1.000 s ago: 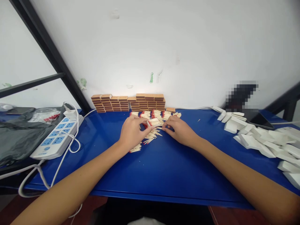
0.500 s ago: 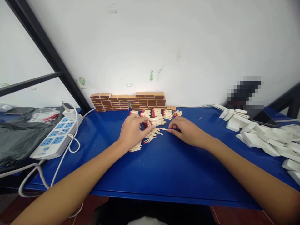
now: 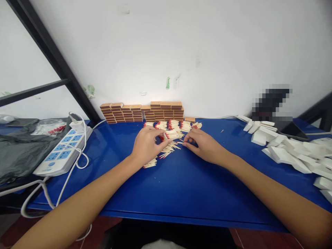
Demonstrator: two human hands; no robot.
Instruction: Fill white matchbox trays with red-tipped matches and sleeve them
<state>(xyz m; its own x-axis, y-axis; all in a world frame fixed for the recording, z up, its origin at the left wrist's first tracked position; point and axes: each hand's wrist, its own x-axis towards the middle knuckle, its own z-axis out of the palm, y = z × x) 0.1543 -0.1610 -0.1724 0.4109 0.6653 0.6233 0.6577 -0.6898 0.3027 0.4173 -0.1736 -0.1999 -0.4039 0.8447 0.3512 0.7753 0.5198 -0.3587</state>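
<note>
A small white matchbox tray (image 3: 172,137) with matches inside is gripped between the thumb and fingers of my left hand (image 3: 145,144). My right hand (image 3: 203,146) is closed in a pinch just right of the tray, on the end of a match (image 3: 180,141) that points towards it. Beneath and around the tray lies a pile of loose red-tipped matches (image 3: 167,150), partly hidden by my left hand. Further bunches of matches (image 3: 174,123) lie behind, in front of the stacked boxes.
Stacked matchboxes (image 3: 129,113) stand along the wall, with a single matchbox (image 3: 190,119) at their right. White empty trays (image 3: 282,152) are heaped at the right, beside a dark phone-like device (image 3: 292,129). A power strip (image 3: 63,147) with cables lies left on the blue table (image 3: 186,193).
My right hand has moved slightly left, bringing its fingertips closer to the tray. My left hand and the tray have stayed in place.
</note>
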